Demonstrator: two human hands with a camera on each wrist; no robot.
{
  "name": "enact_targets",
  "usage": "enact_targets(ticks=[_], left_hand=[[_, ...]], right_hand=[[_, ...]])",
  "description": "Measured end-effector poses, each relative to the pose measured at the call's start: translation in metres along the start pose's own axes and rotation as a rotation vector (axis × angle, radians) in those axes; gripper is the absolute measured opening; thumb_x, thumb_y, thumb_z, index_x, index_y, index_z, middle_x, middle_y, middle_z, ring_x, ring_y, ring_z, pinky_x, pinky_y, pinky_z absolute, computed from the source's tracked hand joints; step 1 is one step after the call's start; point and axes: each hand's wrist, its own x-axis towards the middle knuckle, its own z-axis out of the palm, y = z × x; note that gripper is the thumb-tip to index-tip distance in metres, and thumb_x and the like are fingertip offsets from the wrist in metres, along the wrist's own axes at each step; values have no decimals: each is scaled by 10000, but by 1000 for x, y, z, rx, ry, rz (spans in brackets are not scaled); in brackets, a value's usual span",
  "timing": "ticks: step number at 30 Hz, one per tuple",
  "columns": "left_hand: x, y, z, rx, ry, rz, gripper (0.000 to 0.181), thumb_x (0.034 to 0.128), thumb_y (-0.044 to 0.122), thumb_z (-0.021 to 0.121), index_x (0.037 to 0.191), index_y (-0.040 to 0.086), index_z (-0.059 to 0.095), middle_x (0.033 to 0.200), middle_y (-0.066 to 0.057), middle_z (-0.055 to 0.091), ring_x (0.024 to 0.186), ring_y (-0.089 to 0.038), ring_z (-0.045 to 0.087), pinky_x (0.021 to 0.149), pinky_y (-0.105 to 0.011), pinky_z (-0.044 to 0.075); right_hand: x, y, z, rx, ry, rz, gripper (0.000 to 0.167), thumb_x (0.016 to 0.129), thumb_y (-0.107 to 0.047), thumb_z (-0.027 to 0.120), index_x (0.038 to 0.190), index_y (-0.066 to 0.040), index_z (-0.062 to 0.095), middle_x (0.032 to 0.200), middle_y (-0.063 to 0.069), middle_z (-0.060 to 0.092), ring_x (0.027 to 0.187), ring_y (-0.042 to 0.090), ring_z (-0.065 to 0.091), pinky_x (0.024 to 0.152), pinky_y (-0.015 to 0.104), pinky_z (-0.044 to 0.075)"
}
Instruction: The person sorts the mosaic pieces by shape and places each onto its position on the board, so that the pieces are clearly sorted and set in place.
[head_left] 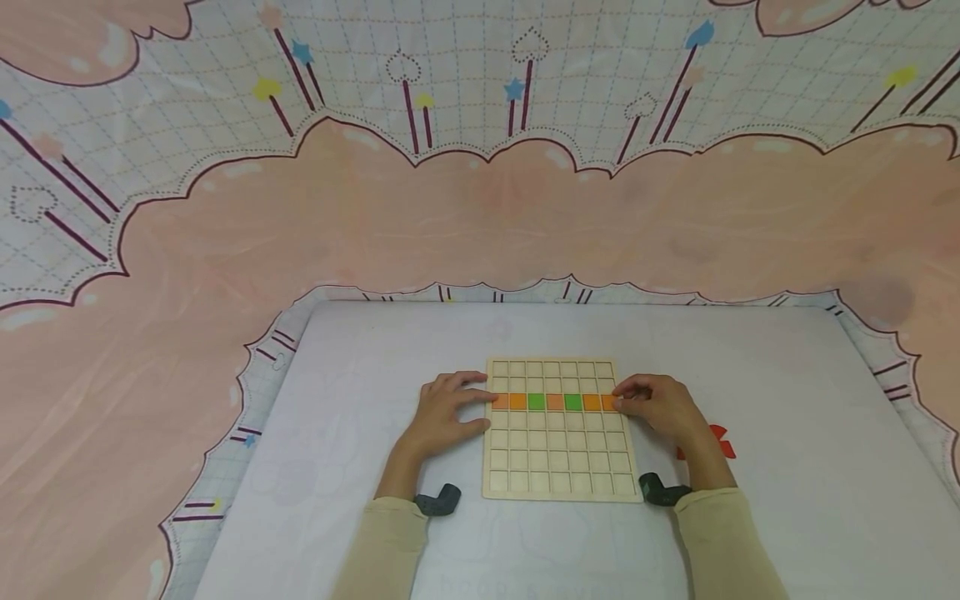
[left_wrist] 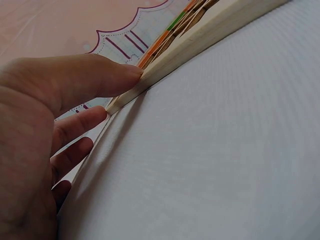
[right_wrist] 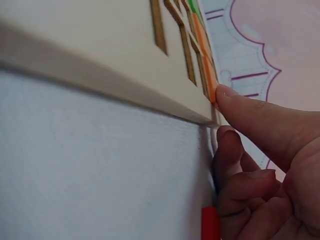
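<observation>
A pale wooden grid board [head_left: 558,458] lies on the white table. One row holds small square tiles: an orange tile [head_left: 517,402], a green tile [head_left: 536,402] and several others in orange, salmon and green. My left hand [head_left: 448,412] rests at the board's left edge, fingers extended; its index finger touches the salmon tile [head_left: 502,402] at that end. In the left wrist view the thumb [left_wrist: 110,77] lies against the wooden rim. Fingers curled, my right hand [head_left: 660,404] holds thumb and index finger at the orange tile [right_wrist: 210,85] on the row's right end.
Red pieces [head_left: 723,442] lie on the table, partly hidden by the right forearm. Dark bands [head_left: 442,502] with camera mounts sit at both wrists. A patterned pink and white cloth [head_left: 525,217] surrounds the white tabletop [head_left: 360,350].
</observation>
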Motion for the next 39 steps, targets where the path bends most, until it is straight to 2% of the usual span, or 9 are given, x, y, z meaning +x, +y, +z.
enact_targets(ticks=[6,10,17,19,26,32,39], left_hand=[[0,2,0,0,-2,0,391,850,349,772,1236,309,736,1489,51,537,1350,-240,451,1075,-532,298],[0,2,0,7,1,-1,395,847,348,772,1238,308,736,1487,51,542,1351,-238,455,1069,-533,303],[0,2,0,7,19,10,391,843,343,777,1231,316,739,1479,56,549,1346,-237,460,1061,-536,306],[0,1,0,6,19,12,392,842,342,780,1231,318,739,1477,56,549,1346,-240,462,1060,-536,306],[-1,1,0,-1,19,9,390,844,341,786,1231,318,739,1478,60,546,1343,-236,460,1068,-535,306],[-1,0,1,5,38,27,393,838,338,788,1229,324,739,1468,59,554,1327,-235,471,1062,-542,312],[-1,-1,2,11,40,32,397,839,348,786,1232,327,737,1467,62,554,1331,-234,469,1059,-531,314]], right_hand=[[-6,5,-12,34,1,11,301,896,-313,772,1123,-119,736,1006,68,716,826,198,613,652,321,516],[-11,8,-21,4,15,35,320,912,-338,747,1147,-123,727,995,77,700,778,204,621,666,327,495],[-21,19,-35,11,-2,70,324,920,-345,735,1141,-110,714,877,72,707,602,222,606,548,349,504],[-23,21,-37,14,-10,78,323,915,-340,740,1131,-101,714,870,69,712,588,222,606,548,347,505],[-26,29,-42,-76,-41,60,275,887,-333,773,1048,-111,746,894,36,695,724,190,602,633,328,479],[-29,30,-46,-127,-78,45,270,832,-348,825,992,-140,761,933,58,644,829,212,569,675,321,438],[-31,34,-45,-126,-104,37,257,793,-286,856,988,-147,764,899,54,566,865,230,498,656,331,413]])
